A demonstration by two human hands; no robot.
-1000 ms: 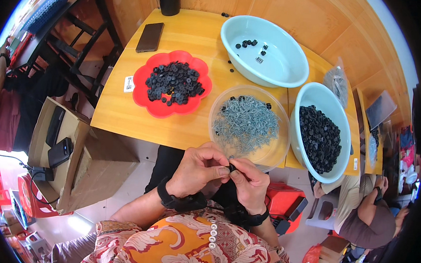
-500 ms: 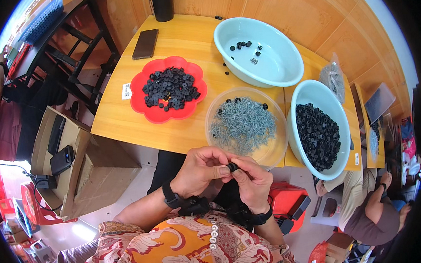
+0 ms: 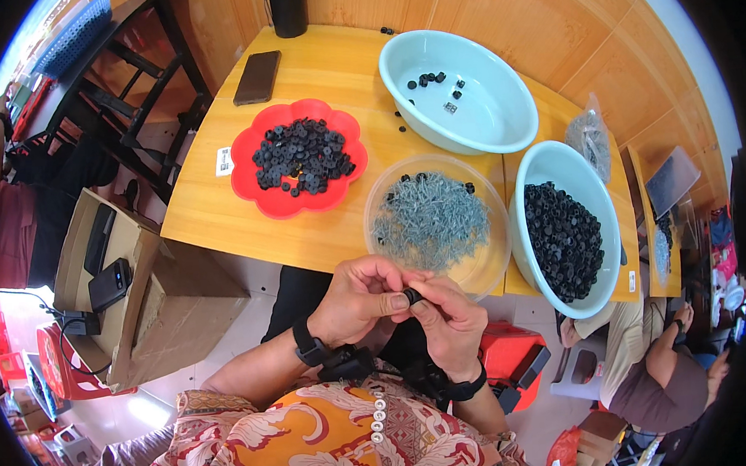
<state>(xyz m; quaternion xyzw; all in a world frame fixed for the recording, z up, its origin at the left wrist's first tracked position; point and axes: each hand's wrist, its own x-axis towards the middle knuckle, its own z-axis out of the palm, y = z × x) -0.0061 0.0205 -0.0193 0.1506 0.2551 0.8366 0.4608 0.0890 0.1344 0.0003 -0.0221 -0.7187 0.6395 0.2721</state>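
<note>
Just off the table's near edge, my left hand (image 3: 355,300) and my right hand (image 3: 447,320) meet fingertip to fingertip. Pinched between them is a small round black plastic part (image 3: 413,297), its lower side partly hidden by the fingers. Right beyond my hands stands a clear round tub (image 3: 374,182) of silvery screws (image 3: 430,221), with a few black parts on top. To its left, a red scalloped dish (image 3: 243,176) holds flat black washers (image 3: 306,156). On the right, a pale blue basin (image 3: 525,225) holds a heap of black plastic parts (image 3: 563,240).
A second pale blue basin (image 3: 497,112) at the back holds several black parts. A phone (image 3: 257,77), a black cup (image 3: 287,10) and a clear bag (image 3: 588,141) stand around the table (image 3: 322,67). A cardboard box (image 3: 167,320) is at left; another person (image 3: 663,378) sits at right.
My hands stay pinched together on the black part, with only a slight shift of fingers and wrists. Everything on the table keeps its place.
</note>
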